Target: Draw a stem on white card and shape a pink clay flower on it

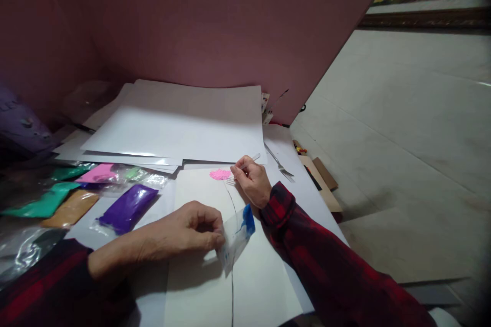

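Your left hand (192, 227) is pinched shut on a small clear bag (236, 237), thumb and fingers closed on its lower left corner at about 6 o'clock on the sheet (199, 286). Your right hand (251, 181) is closed around a thin tool (245, 163), seemingly a fork, whose tip rests at the pink patch (220, 174) near 12 o'clock on the same sheet. The 2 hands are apart, the right one up and to the right of the left.

The bag looks light and limp: thin plastic, mostly empty, with a little blue clay (248, 220) gathered in its upper end at about 1 o'clock from your left fingers. Expect the film to be slippery and to fold under its own weight, so a pinch on the empty flat part, as you have now, seems the sound place; squeezing the blue end would probably smear the soft filling.

The pink patch is a small, flat, fringed blob, likely soft and easy to dent. A thin dark line (231, 204) runs down from it toward 6 o'clock, passing under the bag.

At 9 o'clock lie more bags: purple (128, 208), tan (71, 208), green (44, 203), pink (97, 173). A second fork (280, 163) lies at 2 o'clock, and a stack of white sheets (180, 122) sits beyond at 12.
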`<state>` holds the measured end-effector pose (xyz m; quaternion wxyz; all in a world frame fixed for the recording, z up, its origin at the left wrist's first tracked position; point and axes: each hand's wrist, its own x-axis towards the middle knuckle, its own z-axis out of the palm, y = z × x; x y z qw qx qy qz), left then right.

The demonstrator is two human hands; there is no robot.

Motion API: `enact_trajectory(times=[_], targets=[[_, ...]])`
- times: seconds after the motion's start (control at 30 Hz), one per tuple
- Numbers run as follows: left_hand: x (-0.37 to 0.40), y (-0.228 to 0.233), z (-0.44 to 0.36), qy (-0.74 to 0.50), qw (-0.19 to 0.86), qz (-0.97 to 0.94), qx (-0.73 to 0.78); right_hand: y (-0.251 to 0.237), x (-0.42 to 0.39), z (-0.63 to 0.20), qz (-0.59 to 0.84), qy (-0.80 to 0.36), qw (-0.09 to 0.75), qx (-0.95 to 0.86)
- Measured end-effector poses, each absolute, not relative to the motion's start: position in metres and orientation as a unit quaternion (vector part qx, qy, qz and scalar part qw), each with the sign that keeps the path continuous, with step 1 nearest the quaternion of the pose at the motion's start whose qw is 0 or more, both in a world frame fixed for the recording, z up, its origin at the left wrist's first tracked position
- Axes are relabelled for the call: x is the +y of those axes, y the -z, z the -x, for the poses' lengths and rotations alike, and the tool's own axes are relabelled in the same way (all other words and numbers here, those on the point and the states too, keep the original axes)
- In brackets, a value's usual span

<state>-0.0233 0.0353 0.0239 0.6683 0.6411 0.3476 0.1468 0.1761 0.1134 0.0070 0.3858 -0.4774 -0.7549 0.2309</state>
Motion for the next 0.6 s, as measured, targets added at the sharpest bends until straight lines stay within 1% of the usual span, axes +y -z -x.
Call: enact_trajectory(times=[0.33,0.6], targets=[[0.0352,-0.0239,0.0234,-0.151,0.675,-0.636,0.344,-0.0056,0.115,-0.1741,0.469,-0.251,0.363,-0.765],[0.0352,-0.0251,0.0227,-0.147,0.663,-0.646,0.35,-0.0087,0.117,-0.1718,0.507,-0.205,0.344,-0.764]])
